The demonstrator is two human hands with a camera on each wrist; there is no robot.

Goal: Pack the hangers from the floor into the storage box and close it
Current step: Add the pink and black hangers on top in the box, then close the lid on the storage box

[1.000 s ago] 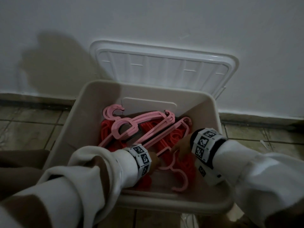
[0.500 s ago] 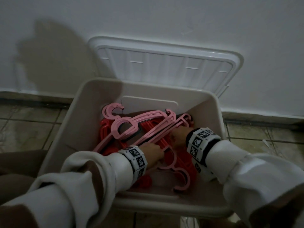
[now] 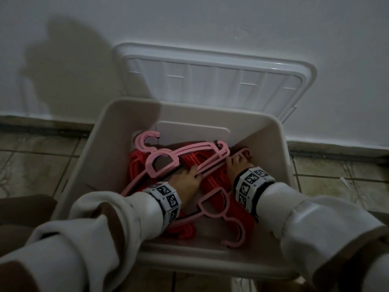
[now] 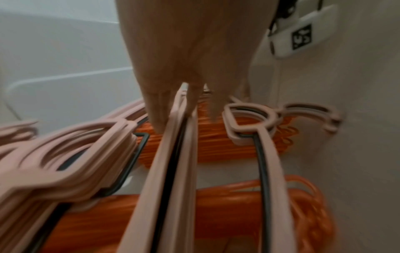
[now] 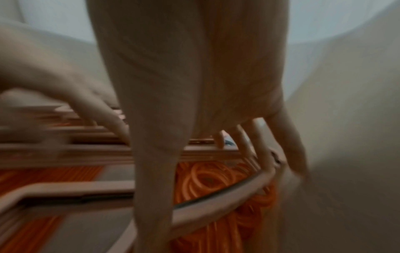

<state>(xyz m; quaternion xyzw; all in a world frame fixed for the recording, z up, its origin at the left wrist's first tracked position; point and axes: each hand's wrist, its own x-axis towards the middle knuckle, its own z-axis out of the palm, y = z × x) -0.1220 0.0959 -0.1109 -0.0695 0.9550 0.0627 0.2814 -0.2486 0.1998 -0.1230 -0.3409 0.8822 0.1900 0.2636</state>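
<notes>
The pink hangers (image 3: 189, 157) lie across the red hangers (image 3: 212, 186) inside the beige storage box (image 3: 282, 144), so press evenly and seat the long arms flat, below the rim. Your left hand (image 3: 185, 178) has straight fingers (image 4: 160, 109) pushing on the bars, and your right hand (image 3: 237, 163) looks spread against the far ends, though blur hides detail. Clear both wrists before swinging down the white lid (image 3: 210, 74).
</notes>
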